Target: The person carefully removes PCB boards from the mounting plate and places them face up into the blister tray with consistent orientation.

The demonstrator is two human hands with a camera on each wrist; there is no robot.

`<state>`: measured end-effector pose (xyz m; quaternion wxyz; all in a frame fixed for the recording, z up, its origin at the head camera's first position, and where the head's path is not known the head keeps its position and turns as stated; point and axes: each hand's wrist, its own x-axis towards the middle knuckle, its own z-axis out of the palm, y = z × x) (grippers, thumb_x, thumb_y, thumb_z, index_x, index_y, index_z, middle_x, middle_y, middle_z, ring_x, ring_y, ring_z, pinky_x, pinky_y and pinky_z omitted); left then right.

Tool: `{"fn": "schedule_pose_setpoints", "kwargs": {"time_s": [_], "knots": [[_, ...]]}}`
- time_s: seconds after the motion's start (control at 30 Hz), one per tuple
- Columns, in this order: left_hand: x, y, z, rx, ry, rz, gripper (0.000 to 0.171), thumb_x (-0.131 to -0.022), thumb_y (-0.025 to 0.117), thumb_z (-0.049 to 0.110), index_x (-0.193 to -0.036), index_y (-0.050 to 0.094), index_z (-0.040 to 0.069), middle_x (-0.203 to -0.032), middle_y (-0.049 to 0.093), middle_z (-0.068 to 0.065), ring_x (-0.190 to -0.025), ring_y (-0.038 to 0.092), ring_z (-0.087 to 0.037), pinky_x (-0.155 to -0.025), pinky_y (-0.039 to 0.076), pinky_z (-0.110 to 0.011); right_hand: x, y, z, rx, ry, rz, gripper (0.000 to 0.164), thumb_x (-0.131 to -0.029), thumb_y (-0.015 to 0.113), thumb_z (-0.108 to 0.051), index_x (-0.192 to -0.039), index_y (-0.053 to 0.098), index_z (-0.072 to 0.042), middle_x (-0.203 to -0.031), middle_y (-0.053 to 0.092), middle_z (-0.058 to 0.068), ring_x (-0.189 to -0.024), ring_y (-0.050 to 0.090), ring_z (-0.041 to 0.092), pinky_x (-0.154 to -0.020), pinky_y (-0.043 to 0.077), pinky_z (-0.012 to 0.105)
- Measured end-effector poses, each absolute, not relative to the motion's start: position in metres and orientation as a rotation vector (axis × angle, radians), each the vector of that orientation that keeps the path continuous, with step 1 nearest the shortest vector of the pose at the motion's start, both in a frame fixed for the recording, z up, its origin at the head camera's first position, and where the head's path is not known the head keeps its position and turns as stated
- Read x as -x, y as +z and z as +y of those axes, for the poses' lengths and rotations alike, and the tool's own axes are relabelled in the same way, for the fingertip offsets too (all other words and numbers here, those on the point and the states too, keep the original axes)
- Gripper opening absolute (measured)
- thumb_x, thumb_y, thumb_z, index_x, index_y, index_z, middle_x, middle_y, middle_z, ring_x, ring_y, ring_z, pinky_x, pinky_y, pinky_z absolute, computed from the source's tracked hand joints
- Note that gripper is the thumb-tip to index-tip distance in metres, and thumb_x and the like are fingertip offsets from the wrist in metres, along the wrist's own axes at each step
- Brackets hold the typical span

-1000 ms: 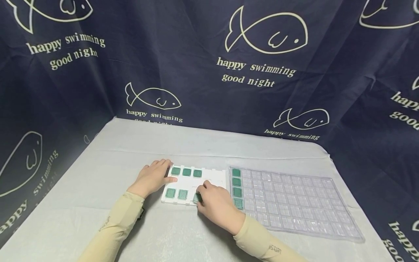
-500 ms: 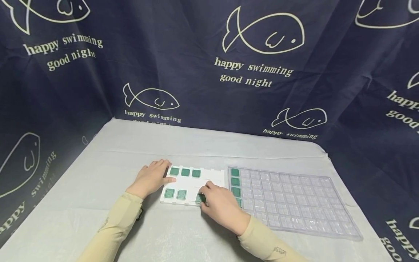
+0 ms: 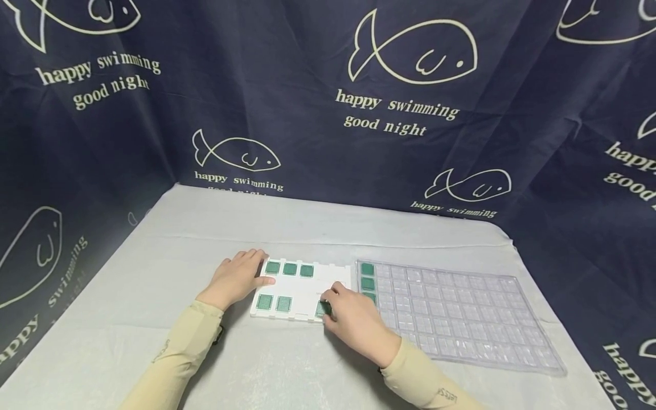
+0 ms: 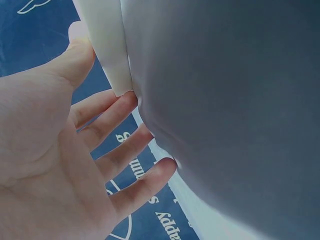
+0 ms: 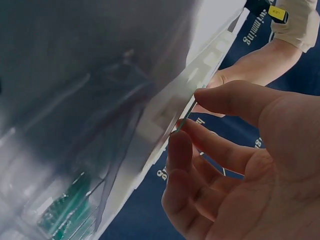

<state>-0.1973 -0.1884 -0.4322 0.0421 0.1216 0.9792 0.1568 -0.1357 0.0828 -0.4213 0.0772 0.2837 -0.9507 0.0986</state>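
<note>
My left hand (image 3: 238, 279) lies at the left end of a flat white tray (image 3: 307, 287), its thumb resting on top. In the left wrist view those fingers (image 4: 135, 145) are spread and nearly straight, fingertips at the tray's end and the tablecloth. My right hand (image 3: 359, 319) pinches a small green square circuit board (image 3: 322, 308) low over the tray's near row. The right wrist view shows that board's thin edge (image 5: 186, 115) between thumb and fingertips. Other green squares sit in the tray: three in the far row (image 3: 289, 269), two in the near row (image 3: 283, 303).
Right of the white tray lies a clear plastic compartment tray (image 3: 456, 307). Its left column holds green squares (image 3: 367, 283), the lower part hidden behind my right hand. A pale cloth covers the table (image 3: 287, 370); a dark blue fish-print curtain (image 3: 318, 142) surrounds it.
My right hand has slid rightward along the white tray's near row with the green circuit board, partly covering the clear tray's left column. The left hand has stayed at its end.
</note>
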Motion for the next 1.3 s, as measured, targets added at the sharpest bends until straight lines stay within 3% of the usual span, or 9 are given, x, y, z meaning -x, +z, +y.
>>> {"fn": "schedule_pose_setpoints", "kwargs": {"time_s": [0.8, 1.1, 1.3], "knots": [[0.199, -0.434, -0.189, -0.399, 0.486, 3.004, 0.058, -0.092, 0.070, 0.047, -0.133, 0.056, 0.009, -0.141, 0.061, -0.014, -0.130, 0.056, -0.040, -0.103, 0.046, -0.064, 0.130, -0.420, 0.089, -0.833, 0.328, -2.860, 0.023, -0.082, 0.079, -0.018, -0.102, 0.073, -0.010, -0.087, 0.062, -0.002, -0.062, 0.050, 0.005, -0.051, 0.041, 0.021], [0.197, -0.432, -0.189, -0.382, 0.476, 3.004, 0.057, -0.092, 0.069, 0.046, -0.133, 0.055, 0.009, -0.141, 0.061, -0.013, -0.130, 0.056, -0.039, -0.104, 0.045, -0.065, 0.128, -0.421, 0.096, -0.813, 0.350, -2.888, 0.025, -0.081, 0.081, -0.018, -0.104, 0.074, -0.011, -0.093, 0.067, -0.001, -0.066, 0.058, 0.007, -0.052, 0.044, 0.020], [0.196, -0.431, -0.189, -0.384, 0.468, 2.997, 0.057, -0.093, 0.068, 0.047, -0.134, 0.054, 0.009, -0.143, 0.060, -0.014, -0.131, 0.055, -0.040, -0.105, 0.044, -0.066, 0.127, -0.423, 0.104, -0.776, 0.350, -2.883, 0.027, -0.079, 0.083, -0.018, -0.104, 0.074, -0.012, -0.092, 0.067, -0.002, -0.066, 0.053, 0.004, -0.052, 0.043, 0.020]]}}
